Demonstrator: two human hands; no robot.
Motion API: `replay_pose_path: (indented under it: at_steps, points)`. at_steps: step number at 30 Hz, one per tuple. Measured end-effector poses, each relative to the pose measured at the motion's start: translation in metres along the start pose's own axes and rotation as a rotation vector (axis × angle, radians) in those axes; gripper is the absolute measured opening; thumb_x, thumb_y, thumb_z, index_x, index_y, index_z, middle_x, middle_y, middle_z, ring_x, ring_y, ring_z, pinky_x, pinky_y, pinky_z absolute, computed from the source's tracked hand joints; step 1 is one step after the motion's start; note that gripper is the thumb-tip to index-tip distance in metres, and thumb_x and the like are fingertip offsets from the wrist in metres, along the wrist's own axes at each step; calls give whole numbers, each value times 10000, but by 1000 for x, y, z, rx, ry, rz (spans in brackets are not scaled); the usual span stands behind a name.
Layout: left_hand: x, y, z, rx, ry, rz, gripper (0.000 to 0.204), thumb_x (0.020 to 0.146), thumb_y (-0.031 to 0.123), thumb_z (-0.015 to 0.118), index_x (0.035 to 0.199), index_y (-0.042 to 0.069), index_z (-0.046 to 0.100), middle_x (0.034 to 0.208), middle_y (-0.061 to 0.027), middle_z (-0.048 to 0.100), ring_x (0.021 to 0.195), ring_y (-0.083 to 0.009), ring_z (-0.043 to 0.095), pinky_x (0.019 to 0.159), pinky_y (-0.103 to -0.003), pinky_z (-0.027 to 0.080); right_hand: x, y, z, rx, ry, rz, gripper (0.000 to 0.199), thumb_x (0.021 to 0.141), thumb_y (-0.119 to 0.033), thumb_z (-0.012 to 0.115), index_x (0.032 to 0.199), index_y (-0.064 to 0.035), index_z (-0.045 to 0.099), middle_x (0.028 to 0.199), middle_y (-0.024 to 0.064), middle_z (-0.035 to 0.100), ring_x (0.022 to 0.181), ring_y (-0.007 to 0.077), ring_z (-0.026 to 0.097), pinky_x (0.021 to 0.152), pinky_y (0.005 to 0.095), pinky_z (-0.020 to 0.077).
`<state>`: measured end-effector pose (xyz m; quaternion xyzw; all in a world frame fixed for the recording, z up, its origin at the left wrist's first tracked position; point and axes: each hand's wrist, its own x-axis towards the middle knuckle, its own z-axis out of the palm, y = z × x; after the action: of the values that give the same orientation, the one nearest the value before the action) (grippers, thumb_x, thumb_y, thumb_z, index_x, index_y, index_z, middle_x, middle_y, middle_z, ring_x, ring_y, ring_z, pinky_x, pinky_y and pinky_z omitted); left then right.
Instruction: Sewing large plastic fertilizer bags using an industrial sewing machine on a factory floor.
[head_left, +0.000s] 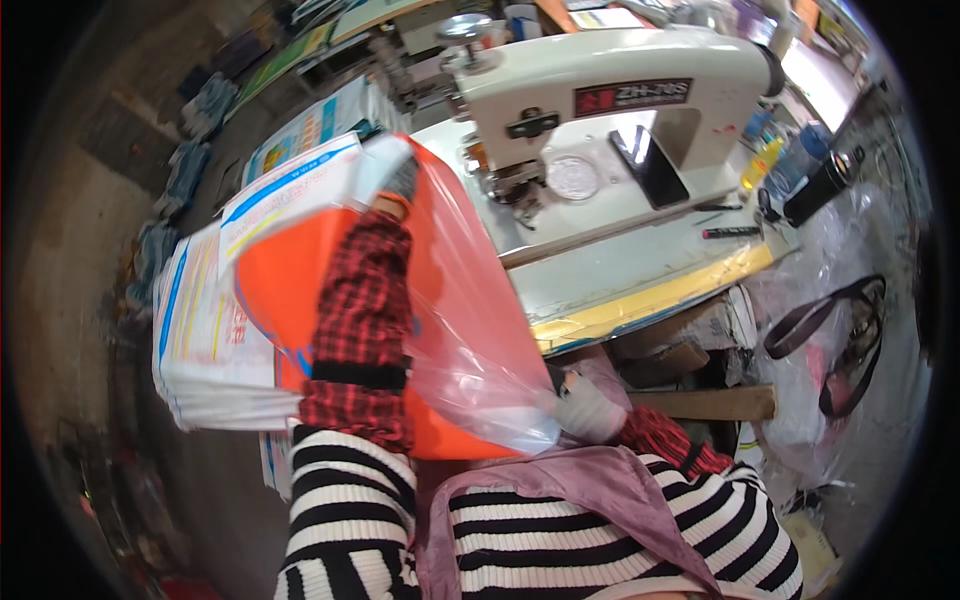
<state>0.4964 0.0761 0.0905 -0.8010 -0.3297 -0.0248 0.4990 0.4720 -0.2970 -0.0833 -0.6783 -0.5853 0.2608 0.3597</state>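
An orange woven sack (285, 265) lies across a stack of printed white sacks (215, 320). Over its right part stretches a clear plastic liner (470, 330), pulled taut between my two hands. At the far end my left hand (400, 182), in a grey glove, is closed on the film; its fingertips are partly hidden. Close to my body on the right, my right hand (590, 408), in a pale grey glove, grips the liner's near corner. Just right of the sack stands a white industrial sewing machine (620, 75), its needle area apart from both hands.
A black phone (648, 165) rests on the machine bed. A marker (731, 232) lies near the yellow-edged table front (650, 300). Bottles, including a yellow one (762, 163) and a black flask (823, 187), stand at the right. A dark strap (835, 340) lies over clear plastic there.
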Motion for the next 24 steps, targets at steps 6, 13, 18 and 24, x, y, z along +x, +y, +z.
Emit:
replay_pose_path:
  at_steps: [6,13,18,24]
  points:
    - [-30,93,15,-385,-33,186,138,764,166,526,658,137,610,737,-58,618,781,-210,606,601,-323,470,-66,-6,-16,149,241,306,240,815,-254,517,950,-86,622,803,173,591,611,344,582,535,472,453]
    - [-43,91,57,-362,-133,353,137,760,183,531,682,120,624,743,-70,627,759,-237,610,610,-333,477,-12,-25,-59,-240,-103,175,177,744,-187,546,813,-52,637,797,160,589,654,299,614,521,440,475]
    - [-15,76,75,-378,-153,476,145,757,194,535,699,107,634,747,-79,634,744,-256,612,617,-339,483,44,-49,-77,-489,-219,183,163,736,-127,537,779,-6,637,825,180,597,708,305,635,571,429,506]
    - [-87,14,120,-555,-310,544,164,755,216,536,734,93,643,759,-98,640,722,-286,612,638,-353,488,181,-24,-97,-391,-123,178,285,849,-174,435,892,44,612,763,229,601,726,355,610,665,392,492]
